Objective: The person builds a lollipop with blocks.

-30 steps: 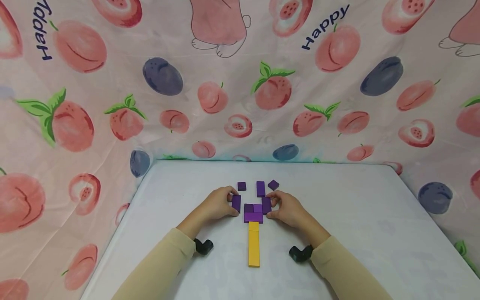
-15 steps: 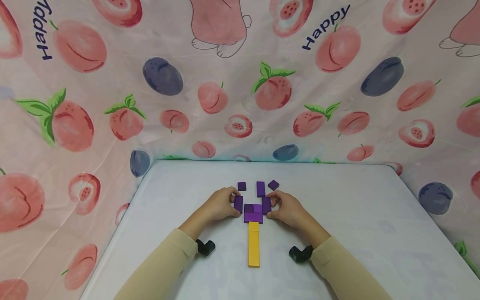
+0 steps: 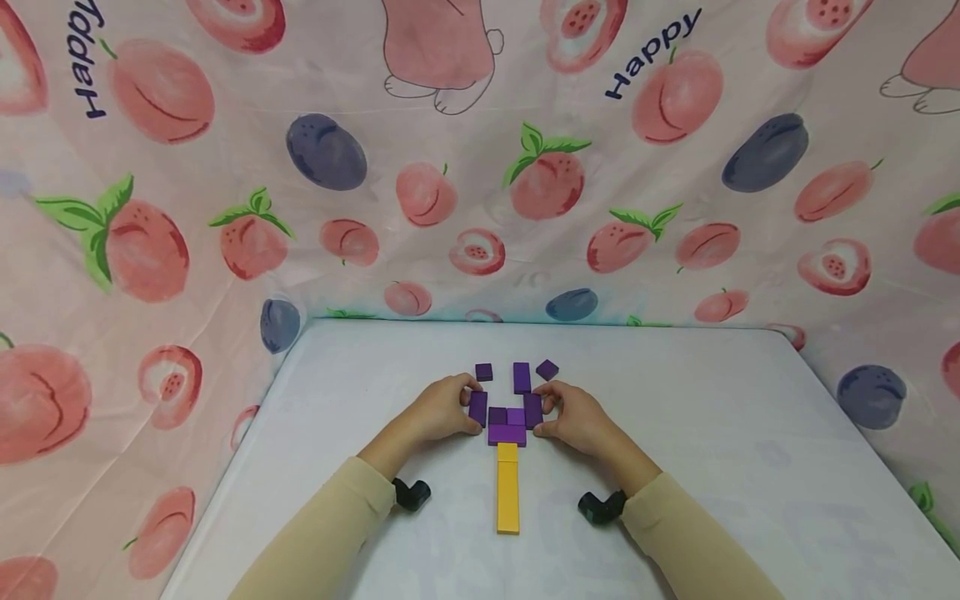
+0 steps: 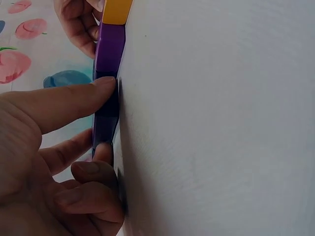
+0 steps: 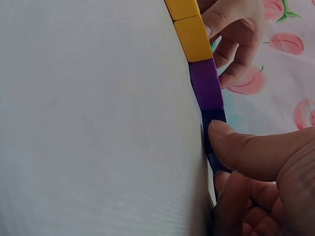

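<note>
My left hand (image 3: 444, 407) pinches a dark purple rectangular block (image 3: 477, 409) between thumb and fingers, just left of the middle blocks. On the other side my right hand (image 3: 573, 415) grips a matching purple block (image 3: 532, 411) that stands right at the side of the group. Between them lie two small purple square blocks (image 3: 515, 416) above a wide purple block (image 3: 507, 435). A yellow column (image 3: 507, 492) of blocks runs down from it toward the near side. In the right wrist view, the thumb (image 5: 241, 147) presses the dark block's near end.
Beyond the hands lie a small purple block (image 3: 483, 372), an upright purple rectangle (image 3: 521, 377) and a turned purple square (image 3: 547, 370). All rest on the white table (image 3: 675, 400), with a fruit-print cloth (image 3: 480, 192) hanging behind. Black wrist cameras (image 3: 602, 507) sit at both sleeves.
My left hand has slid its purple block a little to the right and slightly nearer, closer to the middle blocks. My right hand and its block have stayed almost still.
</note>
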Available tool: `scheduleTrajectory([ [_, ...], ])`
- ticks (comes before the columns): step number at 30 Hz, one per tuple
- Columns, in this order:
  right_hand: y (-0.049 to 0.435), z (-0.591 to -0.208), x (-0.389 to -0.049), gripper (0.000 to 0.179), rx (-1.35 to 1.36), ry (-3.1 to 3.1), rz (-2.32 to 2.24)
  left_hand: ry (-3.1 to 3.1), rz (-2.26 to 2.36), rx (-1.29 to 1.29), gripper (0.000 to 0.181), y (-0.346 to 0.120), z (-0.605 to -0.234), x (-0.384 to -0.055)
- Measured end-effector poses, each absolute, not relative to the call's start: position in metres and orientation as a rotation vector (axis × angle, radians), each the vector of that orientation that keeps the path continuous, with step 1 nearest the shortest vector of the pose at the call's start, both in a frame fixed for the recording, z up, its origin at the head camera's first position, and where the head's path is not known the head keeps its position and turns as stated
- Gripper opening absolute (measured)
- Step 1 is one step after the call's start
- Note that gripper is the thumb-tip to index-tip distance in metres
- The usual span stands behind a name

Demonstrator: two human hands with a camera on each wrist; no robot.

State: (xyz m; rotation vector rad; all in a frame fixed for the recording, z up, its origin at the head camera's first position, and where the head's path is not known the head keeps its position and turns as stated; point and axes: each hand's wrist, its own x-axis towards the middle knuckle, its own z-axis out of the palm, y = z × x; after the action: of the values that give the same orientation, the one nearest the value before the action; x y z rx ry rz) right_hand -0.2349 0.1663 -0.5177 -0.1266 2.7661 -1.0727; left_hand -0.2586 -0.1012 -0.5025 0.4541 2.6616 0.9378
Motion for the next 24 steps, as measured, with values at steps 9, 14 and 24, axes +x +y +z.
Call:
scheduleTrajectory([
  [9, 0.1653, -0.5168, -0.2349, 0.058, -0.118, 2.767, -1.066, 2.604, 0.975, 0.45, 0.062, -0.1066, -0.4978, -0.2589],
  [14, 0.1652, -0.5166, -0.2349, 0.059, -0.113, 2.764, -1.066, 2.597, 0.98, 0.444, 0.061, -0.1064, -0.4992, -0.2601],
  [24, 0.1661, -0.515, -0.2344, 0.061, -0.127, 2.761, -1.074, 2.582, 0.988, 0.463, 0.061, -0.1066, -0.5005, -0.261],
])
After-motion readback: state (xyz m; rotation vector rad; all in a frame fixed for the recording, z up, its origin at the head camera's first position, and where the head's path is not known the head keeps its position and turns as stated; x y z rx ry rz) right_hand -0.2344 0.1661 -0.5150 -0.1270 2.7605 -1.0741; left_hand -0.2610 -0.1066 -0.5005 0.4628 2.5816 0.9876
